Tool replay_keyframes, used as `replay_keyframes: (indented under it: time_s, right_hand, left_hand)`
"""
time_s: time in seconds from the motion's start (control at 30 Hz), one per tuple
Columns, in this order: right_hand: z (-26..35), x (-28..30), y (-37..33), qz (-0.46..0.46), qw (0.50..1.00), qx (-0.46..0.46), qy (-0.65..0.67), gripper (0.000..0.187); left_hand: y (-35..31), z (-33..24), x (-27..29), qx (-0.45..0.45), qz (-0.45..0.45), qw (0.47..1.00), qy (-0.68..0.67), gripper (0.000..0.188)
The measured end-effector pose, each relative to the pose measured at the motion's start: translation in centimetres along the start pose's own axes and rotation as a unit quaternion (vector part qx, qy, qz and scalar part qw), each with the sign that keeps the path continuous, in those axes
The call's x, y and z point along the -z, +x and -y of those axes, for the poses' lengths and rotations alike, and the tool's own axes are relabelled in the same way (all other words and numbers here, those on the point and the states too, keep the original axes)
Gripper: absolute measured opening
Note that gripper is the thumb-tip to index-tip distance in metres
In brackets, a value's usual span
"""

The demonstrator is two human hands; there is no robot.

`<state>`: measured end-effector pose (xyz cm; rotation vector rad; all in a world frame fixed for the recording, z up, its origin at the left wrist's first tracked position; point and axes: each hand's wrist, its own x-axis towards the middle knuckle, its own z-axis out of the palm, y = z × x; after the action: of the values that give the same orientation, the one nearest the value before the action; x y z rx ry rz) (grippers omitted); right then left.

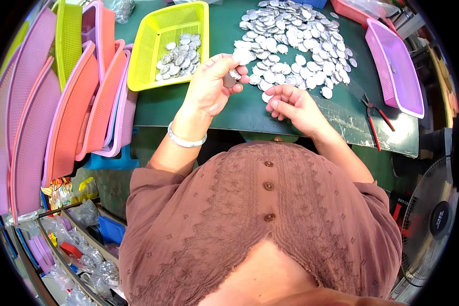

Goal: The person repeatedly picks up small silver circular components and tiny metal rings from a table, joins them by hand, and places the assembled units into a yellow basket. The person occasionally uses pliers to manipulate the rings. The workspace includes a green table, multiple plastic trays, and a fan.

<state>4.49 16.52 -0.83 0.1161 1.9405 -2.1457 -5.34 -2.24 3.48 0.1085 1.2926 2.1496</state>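
Silvery discs sit in the curled fingers of a worker's left hand, just above the centre of the frame, its grip closed around them. To the right, the right hand pinches a single pale disc at its fingertips near the lower edge of a broad pile of discs, spread across the upper centre of the green worktop. More discs lie in a yellow-green basket at upper left. Red-handled pliers rest on the worktop right of centre, below a purple basket at upper right. A pale bracelet circles the left wrist, above a brown buttoned top. Pink, orange and purple baskets stand packed together along the left of the frame; a fan occupies the lower right.
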Motion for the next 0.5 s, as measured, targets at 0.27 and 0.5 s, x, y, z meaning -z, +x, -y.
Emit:
replay_keyframes:
  time_s: [0.27,0.5]
  right_hand:
    - [-0.45,0.32,-0.19,0.007,1.0,-0.008,-0.014,0.024]
    - [-0.56,0.36,-0.16,0.008,1.0,-0.011,-0.008,0.023]
  left_hand:
    - [-0.2,-0.65,-0.57,-0.012,0.009,1.0,0.011,0.008]
    - [-0.46,-0.92,-0.95,-0.023,0.017,0.999,0.032,0.008]
